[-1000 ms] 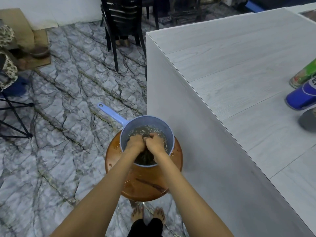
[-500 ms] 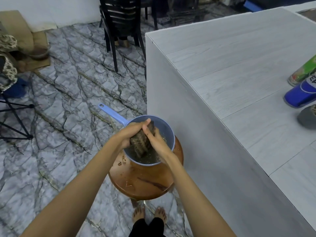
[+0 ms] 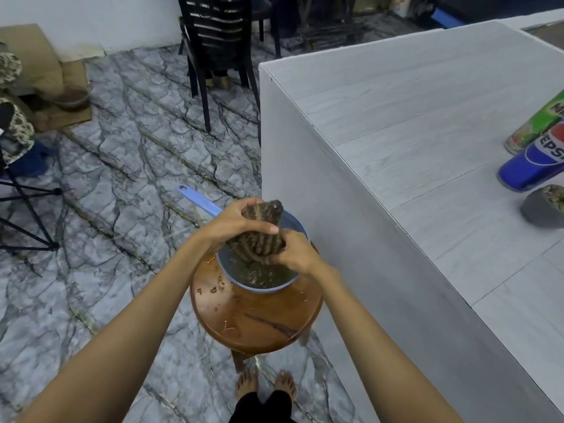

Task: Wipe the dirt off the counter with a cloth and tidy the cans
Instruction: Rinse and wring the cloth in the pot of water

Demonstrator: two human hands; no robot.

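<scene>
Cloth (image 3: 259, 236) being wrung between left grip (image 3: 232, 224) and right grip (image 3: 293, 254), both clenching it above blue dipper (image 3: 262, 282), probably so drips are falling inside | cans (image 3: 531, 172) waiting on bench (image 3: 427, 117), well right of grips

We hold the cloth (image 3: 259, 238) between our left hand (image 3: 233, 222) and right hand (image 3: 294, 254), directly over the water scoop (image 3: 262, 290), which sits on the stool (image 3: 259, 322) below them. The tabletop (image 3: 412, 123) stands just right of our right hand. Well to the right, three cans sit on it: the Milo can (image 3: 537, 125) behind the Pepsi can (image 3: 529, 167), and a third can (image 3: 537, 210) before both.
</scene>
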